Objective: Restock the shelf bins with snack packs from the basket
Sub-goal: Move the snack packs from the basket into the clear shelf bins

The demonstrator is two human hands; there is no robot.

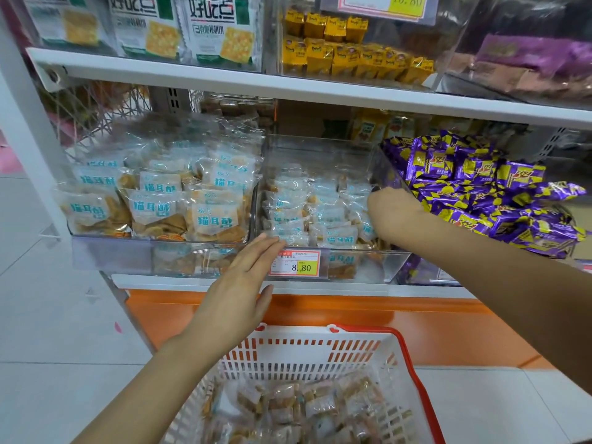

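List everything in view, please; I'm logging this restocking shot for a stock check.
Clear-wrapped snack packs with blue print: many, left bin of the middle shelf.
Smaller clear snack packs: many, clear middle bin.
Purple-and-yellow foil packs: heap, right.
Green-and-white cracker bags: three, top shelf left.
Yellow packs: many, top shelf centre.
Price tag reading 8.80: one, red and yellow, on the middle bin's front.
White basket with red handle: one, below, holding snack packs.
Left hand: open, at the bin front.
Right hand: inside the middle bin, fingers hidden.
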